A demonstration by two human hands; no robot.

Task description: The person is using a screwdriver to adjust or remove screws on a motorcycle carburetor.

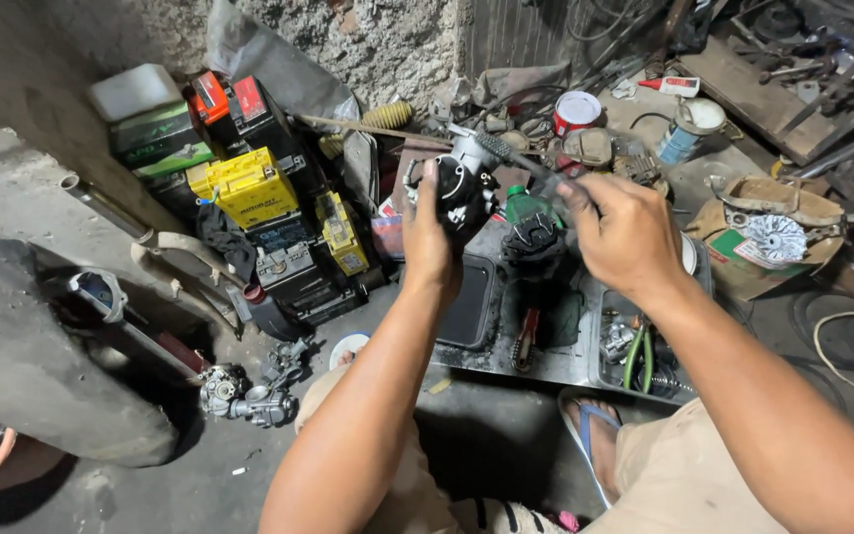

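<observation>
My left hand grips a black and silver carburetor body, holding it up over a metal tray. My right hand holds a brush by its handle, with the bristled head resting against the top of the carburetor. Below the hands, in the tray, stand a black engine part and a green bottle. A red-handled tool lies in the tray, and green hoses sit in its right compartment among small metal parts.
Several batteries, yellow, black and green, are stacked at the left by the wall. Another carburetor lies on the floor. A tire is at the left, a red tin, a can and a cardboard box with a fan part at the right.
</observation>
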